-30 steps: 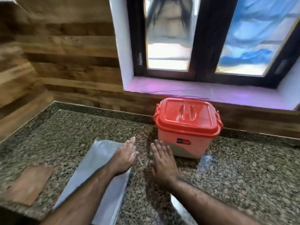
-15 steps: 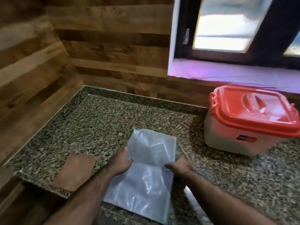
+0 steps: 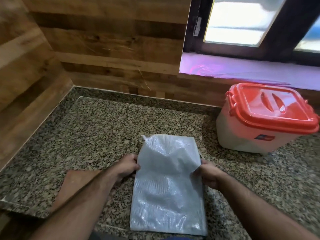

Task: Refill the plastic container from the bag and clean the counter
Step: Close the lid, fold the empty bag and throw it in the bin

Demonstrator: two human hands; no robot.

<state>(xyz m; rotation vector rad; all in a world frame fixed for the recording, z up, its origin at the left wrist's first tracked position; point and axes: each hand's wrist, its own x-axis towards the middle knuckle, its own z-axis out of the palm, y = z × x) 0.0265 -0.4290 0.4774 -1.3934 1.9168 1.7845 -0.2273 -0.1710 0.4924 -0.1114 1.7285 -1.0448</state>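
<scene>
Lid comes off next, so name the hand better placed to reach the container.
Probably the right hand: the container stands on its side, while the left hand grips the bag's far edge.

Both hands, left (image 3: pixel 127 166) and right (image 3: pixel 208 174), pinch with curled fingers.

Both hands (image 3: pixel 127 166) (image 3: pixel 208 172) now gripping the bag's (image 3: pixel 168 184) lifted edges.

We see bare worktop (image 3: pixel 107 129) open behind and left of the bag (image 3: pixel 168 193). The lidded container (image 3: pixel 265 122) blocks the right, the wooden walls (image 3: pixel 103 49) close the corner.
</scene>
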